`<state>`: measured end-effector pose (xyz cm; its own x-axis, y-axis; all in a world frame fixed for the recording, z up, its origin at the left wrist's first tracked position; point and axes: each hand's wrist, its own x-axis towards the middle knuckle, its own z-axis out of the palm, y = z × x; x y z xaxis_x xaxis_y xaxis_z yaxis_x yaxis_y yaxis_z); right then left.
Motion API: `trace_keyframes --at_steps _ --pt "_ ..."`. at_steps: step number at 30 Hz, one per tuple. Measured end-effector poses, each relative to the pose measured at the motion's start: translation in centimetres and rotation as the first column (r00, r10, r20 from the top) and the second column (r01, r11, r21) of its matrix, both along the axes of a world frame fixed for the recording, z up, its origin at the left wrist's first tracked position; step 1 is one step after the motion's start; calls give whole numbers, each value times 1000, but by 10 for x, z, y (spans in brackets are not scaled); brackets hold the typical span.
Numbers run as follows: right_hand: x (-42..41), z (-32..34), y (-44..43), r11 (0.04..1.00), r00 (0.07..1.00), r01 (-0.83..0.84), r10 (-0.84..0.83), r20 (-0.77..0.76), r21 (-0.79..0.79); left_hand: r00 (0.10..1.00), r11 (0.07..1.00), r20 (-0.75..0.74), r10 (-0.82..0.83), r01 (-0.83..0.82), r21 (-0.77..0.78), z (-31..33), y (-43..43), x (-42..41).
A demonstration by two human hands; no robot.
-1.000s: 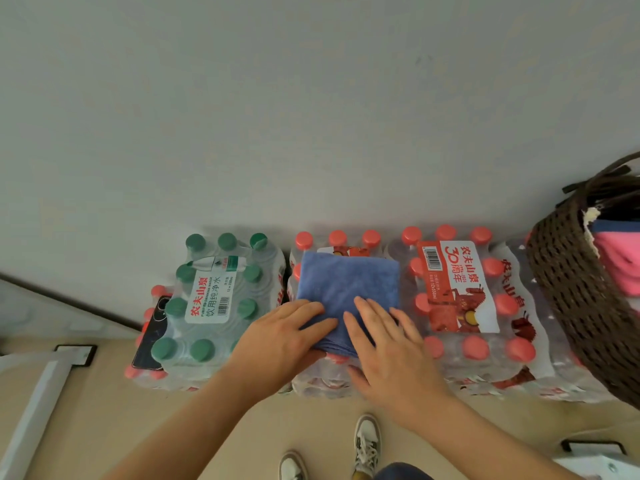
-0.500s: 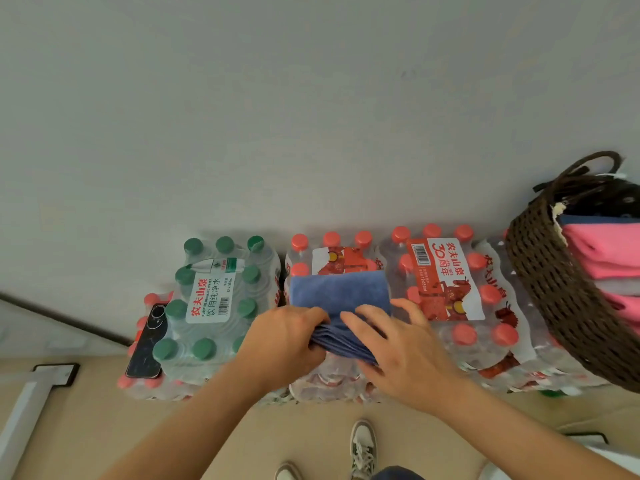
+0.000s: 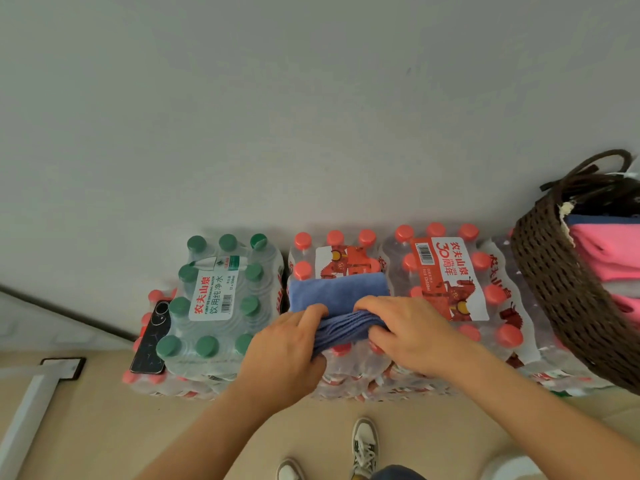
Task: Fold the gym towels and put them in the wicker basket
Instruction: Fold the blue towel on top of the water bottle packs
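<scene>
A folded blue towel [image 3: 337, 294] lies on top of a shrink-wrapped pack of red-capped water bottles [image 3: 334, 251]. My left hand [image 3: 287, 351] grips its near edge from the left, fingers curled round the stacked layers. My right hand [image 3: 412, 332] grips the same edge from the right. The dark wicker basket [image 3: 561, 292] stands at the right on the bottle packs, holding folded pink towels [image 3: 609, 251] with a blue one above them at the back.
A pack of green-capped bottles [image 3: 218, 292] sits left of the towel, with a dark phone [image 3: 152, 337] lying beside it. Another red-capped pack [image 3: 450, 275] lies between towel and basket. A plain wall rises behind. My shoes [image 3: 363, 445] stand on the beige floor.
Both hands went from lying flat on the towel to curling round its near edge, and that edge has lifted off the pack. The view shifted right, showing more of the basket.
</scene>
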<state>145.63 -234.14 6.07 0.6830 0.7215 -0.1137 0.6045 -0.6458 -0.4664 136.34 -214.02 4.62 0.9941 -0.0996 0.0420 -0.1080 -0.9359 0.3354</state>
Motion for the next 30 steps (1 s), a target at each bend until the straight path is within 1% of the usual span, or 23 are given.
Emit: trace_keyframes --at_steps 1,3,4,5,6,9,12,15,19,20,21,23,25,26,27,28,30 --pt "5 1 0 1000 999 13 -12 -47 9 999 995 -35 37 -40 -91 4 4 2" --pt "14 2 1 998 990 54 -52 -128 13 983 950 -151 108 -147 -277 8 15 10" --pt "17 1 2 997 983 79 -75 -165 17 971 916 -202 129 -194 -350 8 20 14" --pt "20 0 3 994 977 102 -96 -188 23 960 892 -237 150 -235 -386 7 24 19" --pt "22 -1 5 992 975 121 -114 -190 26 951 883 -256 173 -265 -388 7 27 25" --pt "30 -4 10 985 974 167 -160 -160 32 919 887 -306 248 -343 -310 4 26 42" --pt "38 -10 17 979 973 203 -202 -115 -1 875 870 -356 327 -426 -248 1 23 56" --pt "44 -15 26 969 967 247 -248 -57 -23 853 870 -350 388 -464 -167 -2 21 67" --pt "49 -19 34 952 951 306 -306 -33 -10 835 858 -319 449 -503 -109 -4 16 76" --pt "49 -20 34 947 947 321 -320 5 -10 832 848 -291 473 -519 -105 -5 13 77" --pt "48 -21 34 946 943 323 -322 87 2 829 837 -255 497 -536 -110 -5 11 76" --pt "44 -23 31 963 916 264 -270 297 61 829 822 -166 534 -555 -127 -6 6 74" --pt "39 -24 27 984 848 110 -167 504 140 843 835 -80 533 -539 -111 -7 4 71" --pt "35 -27 25 990 808 11 -93 581 142 852 848 -56 520 -523 -88 -7 3 69" --pt "33 -29 21 989 781 -70 -26 624 129 859 856 -39 510 -512 -70 -7 3 69" --pt "30 -31 17 987 783 -120 31 621 102 860 858 -23 510 -510 -64 -7 5 69" --pt "26 -36 9 990 824 -139 123 553 -14 867 866 39 497 -492 -94 -8 9 72"
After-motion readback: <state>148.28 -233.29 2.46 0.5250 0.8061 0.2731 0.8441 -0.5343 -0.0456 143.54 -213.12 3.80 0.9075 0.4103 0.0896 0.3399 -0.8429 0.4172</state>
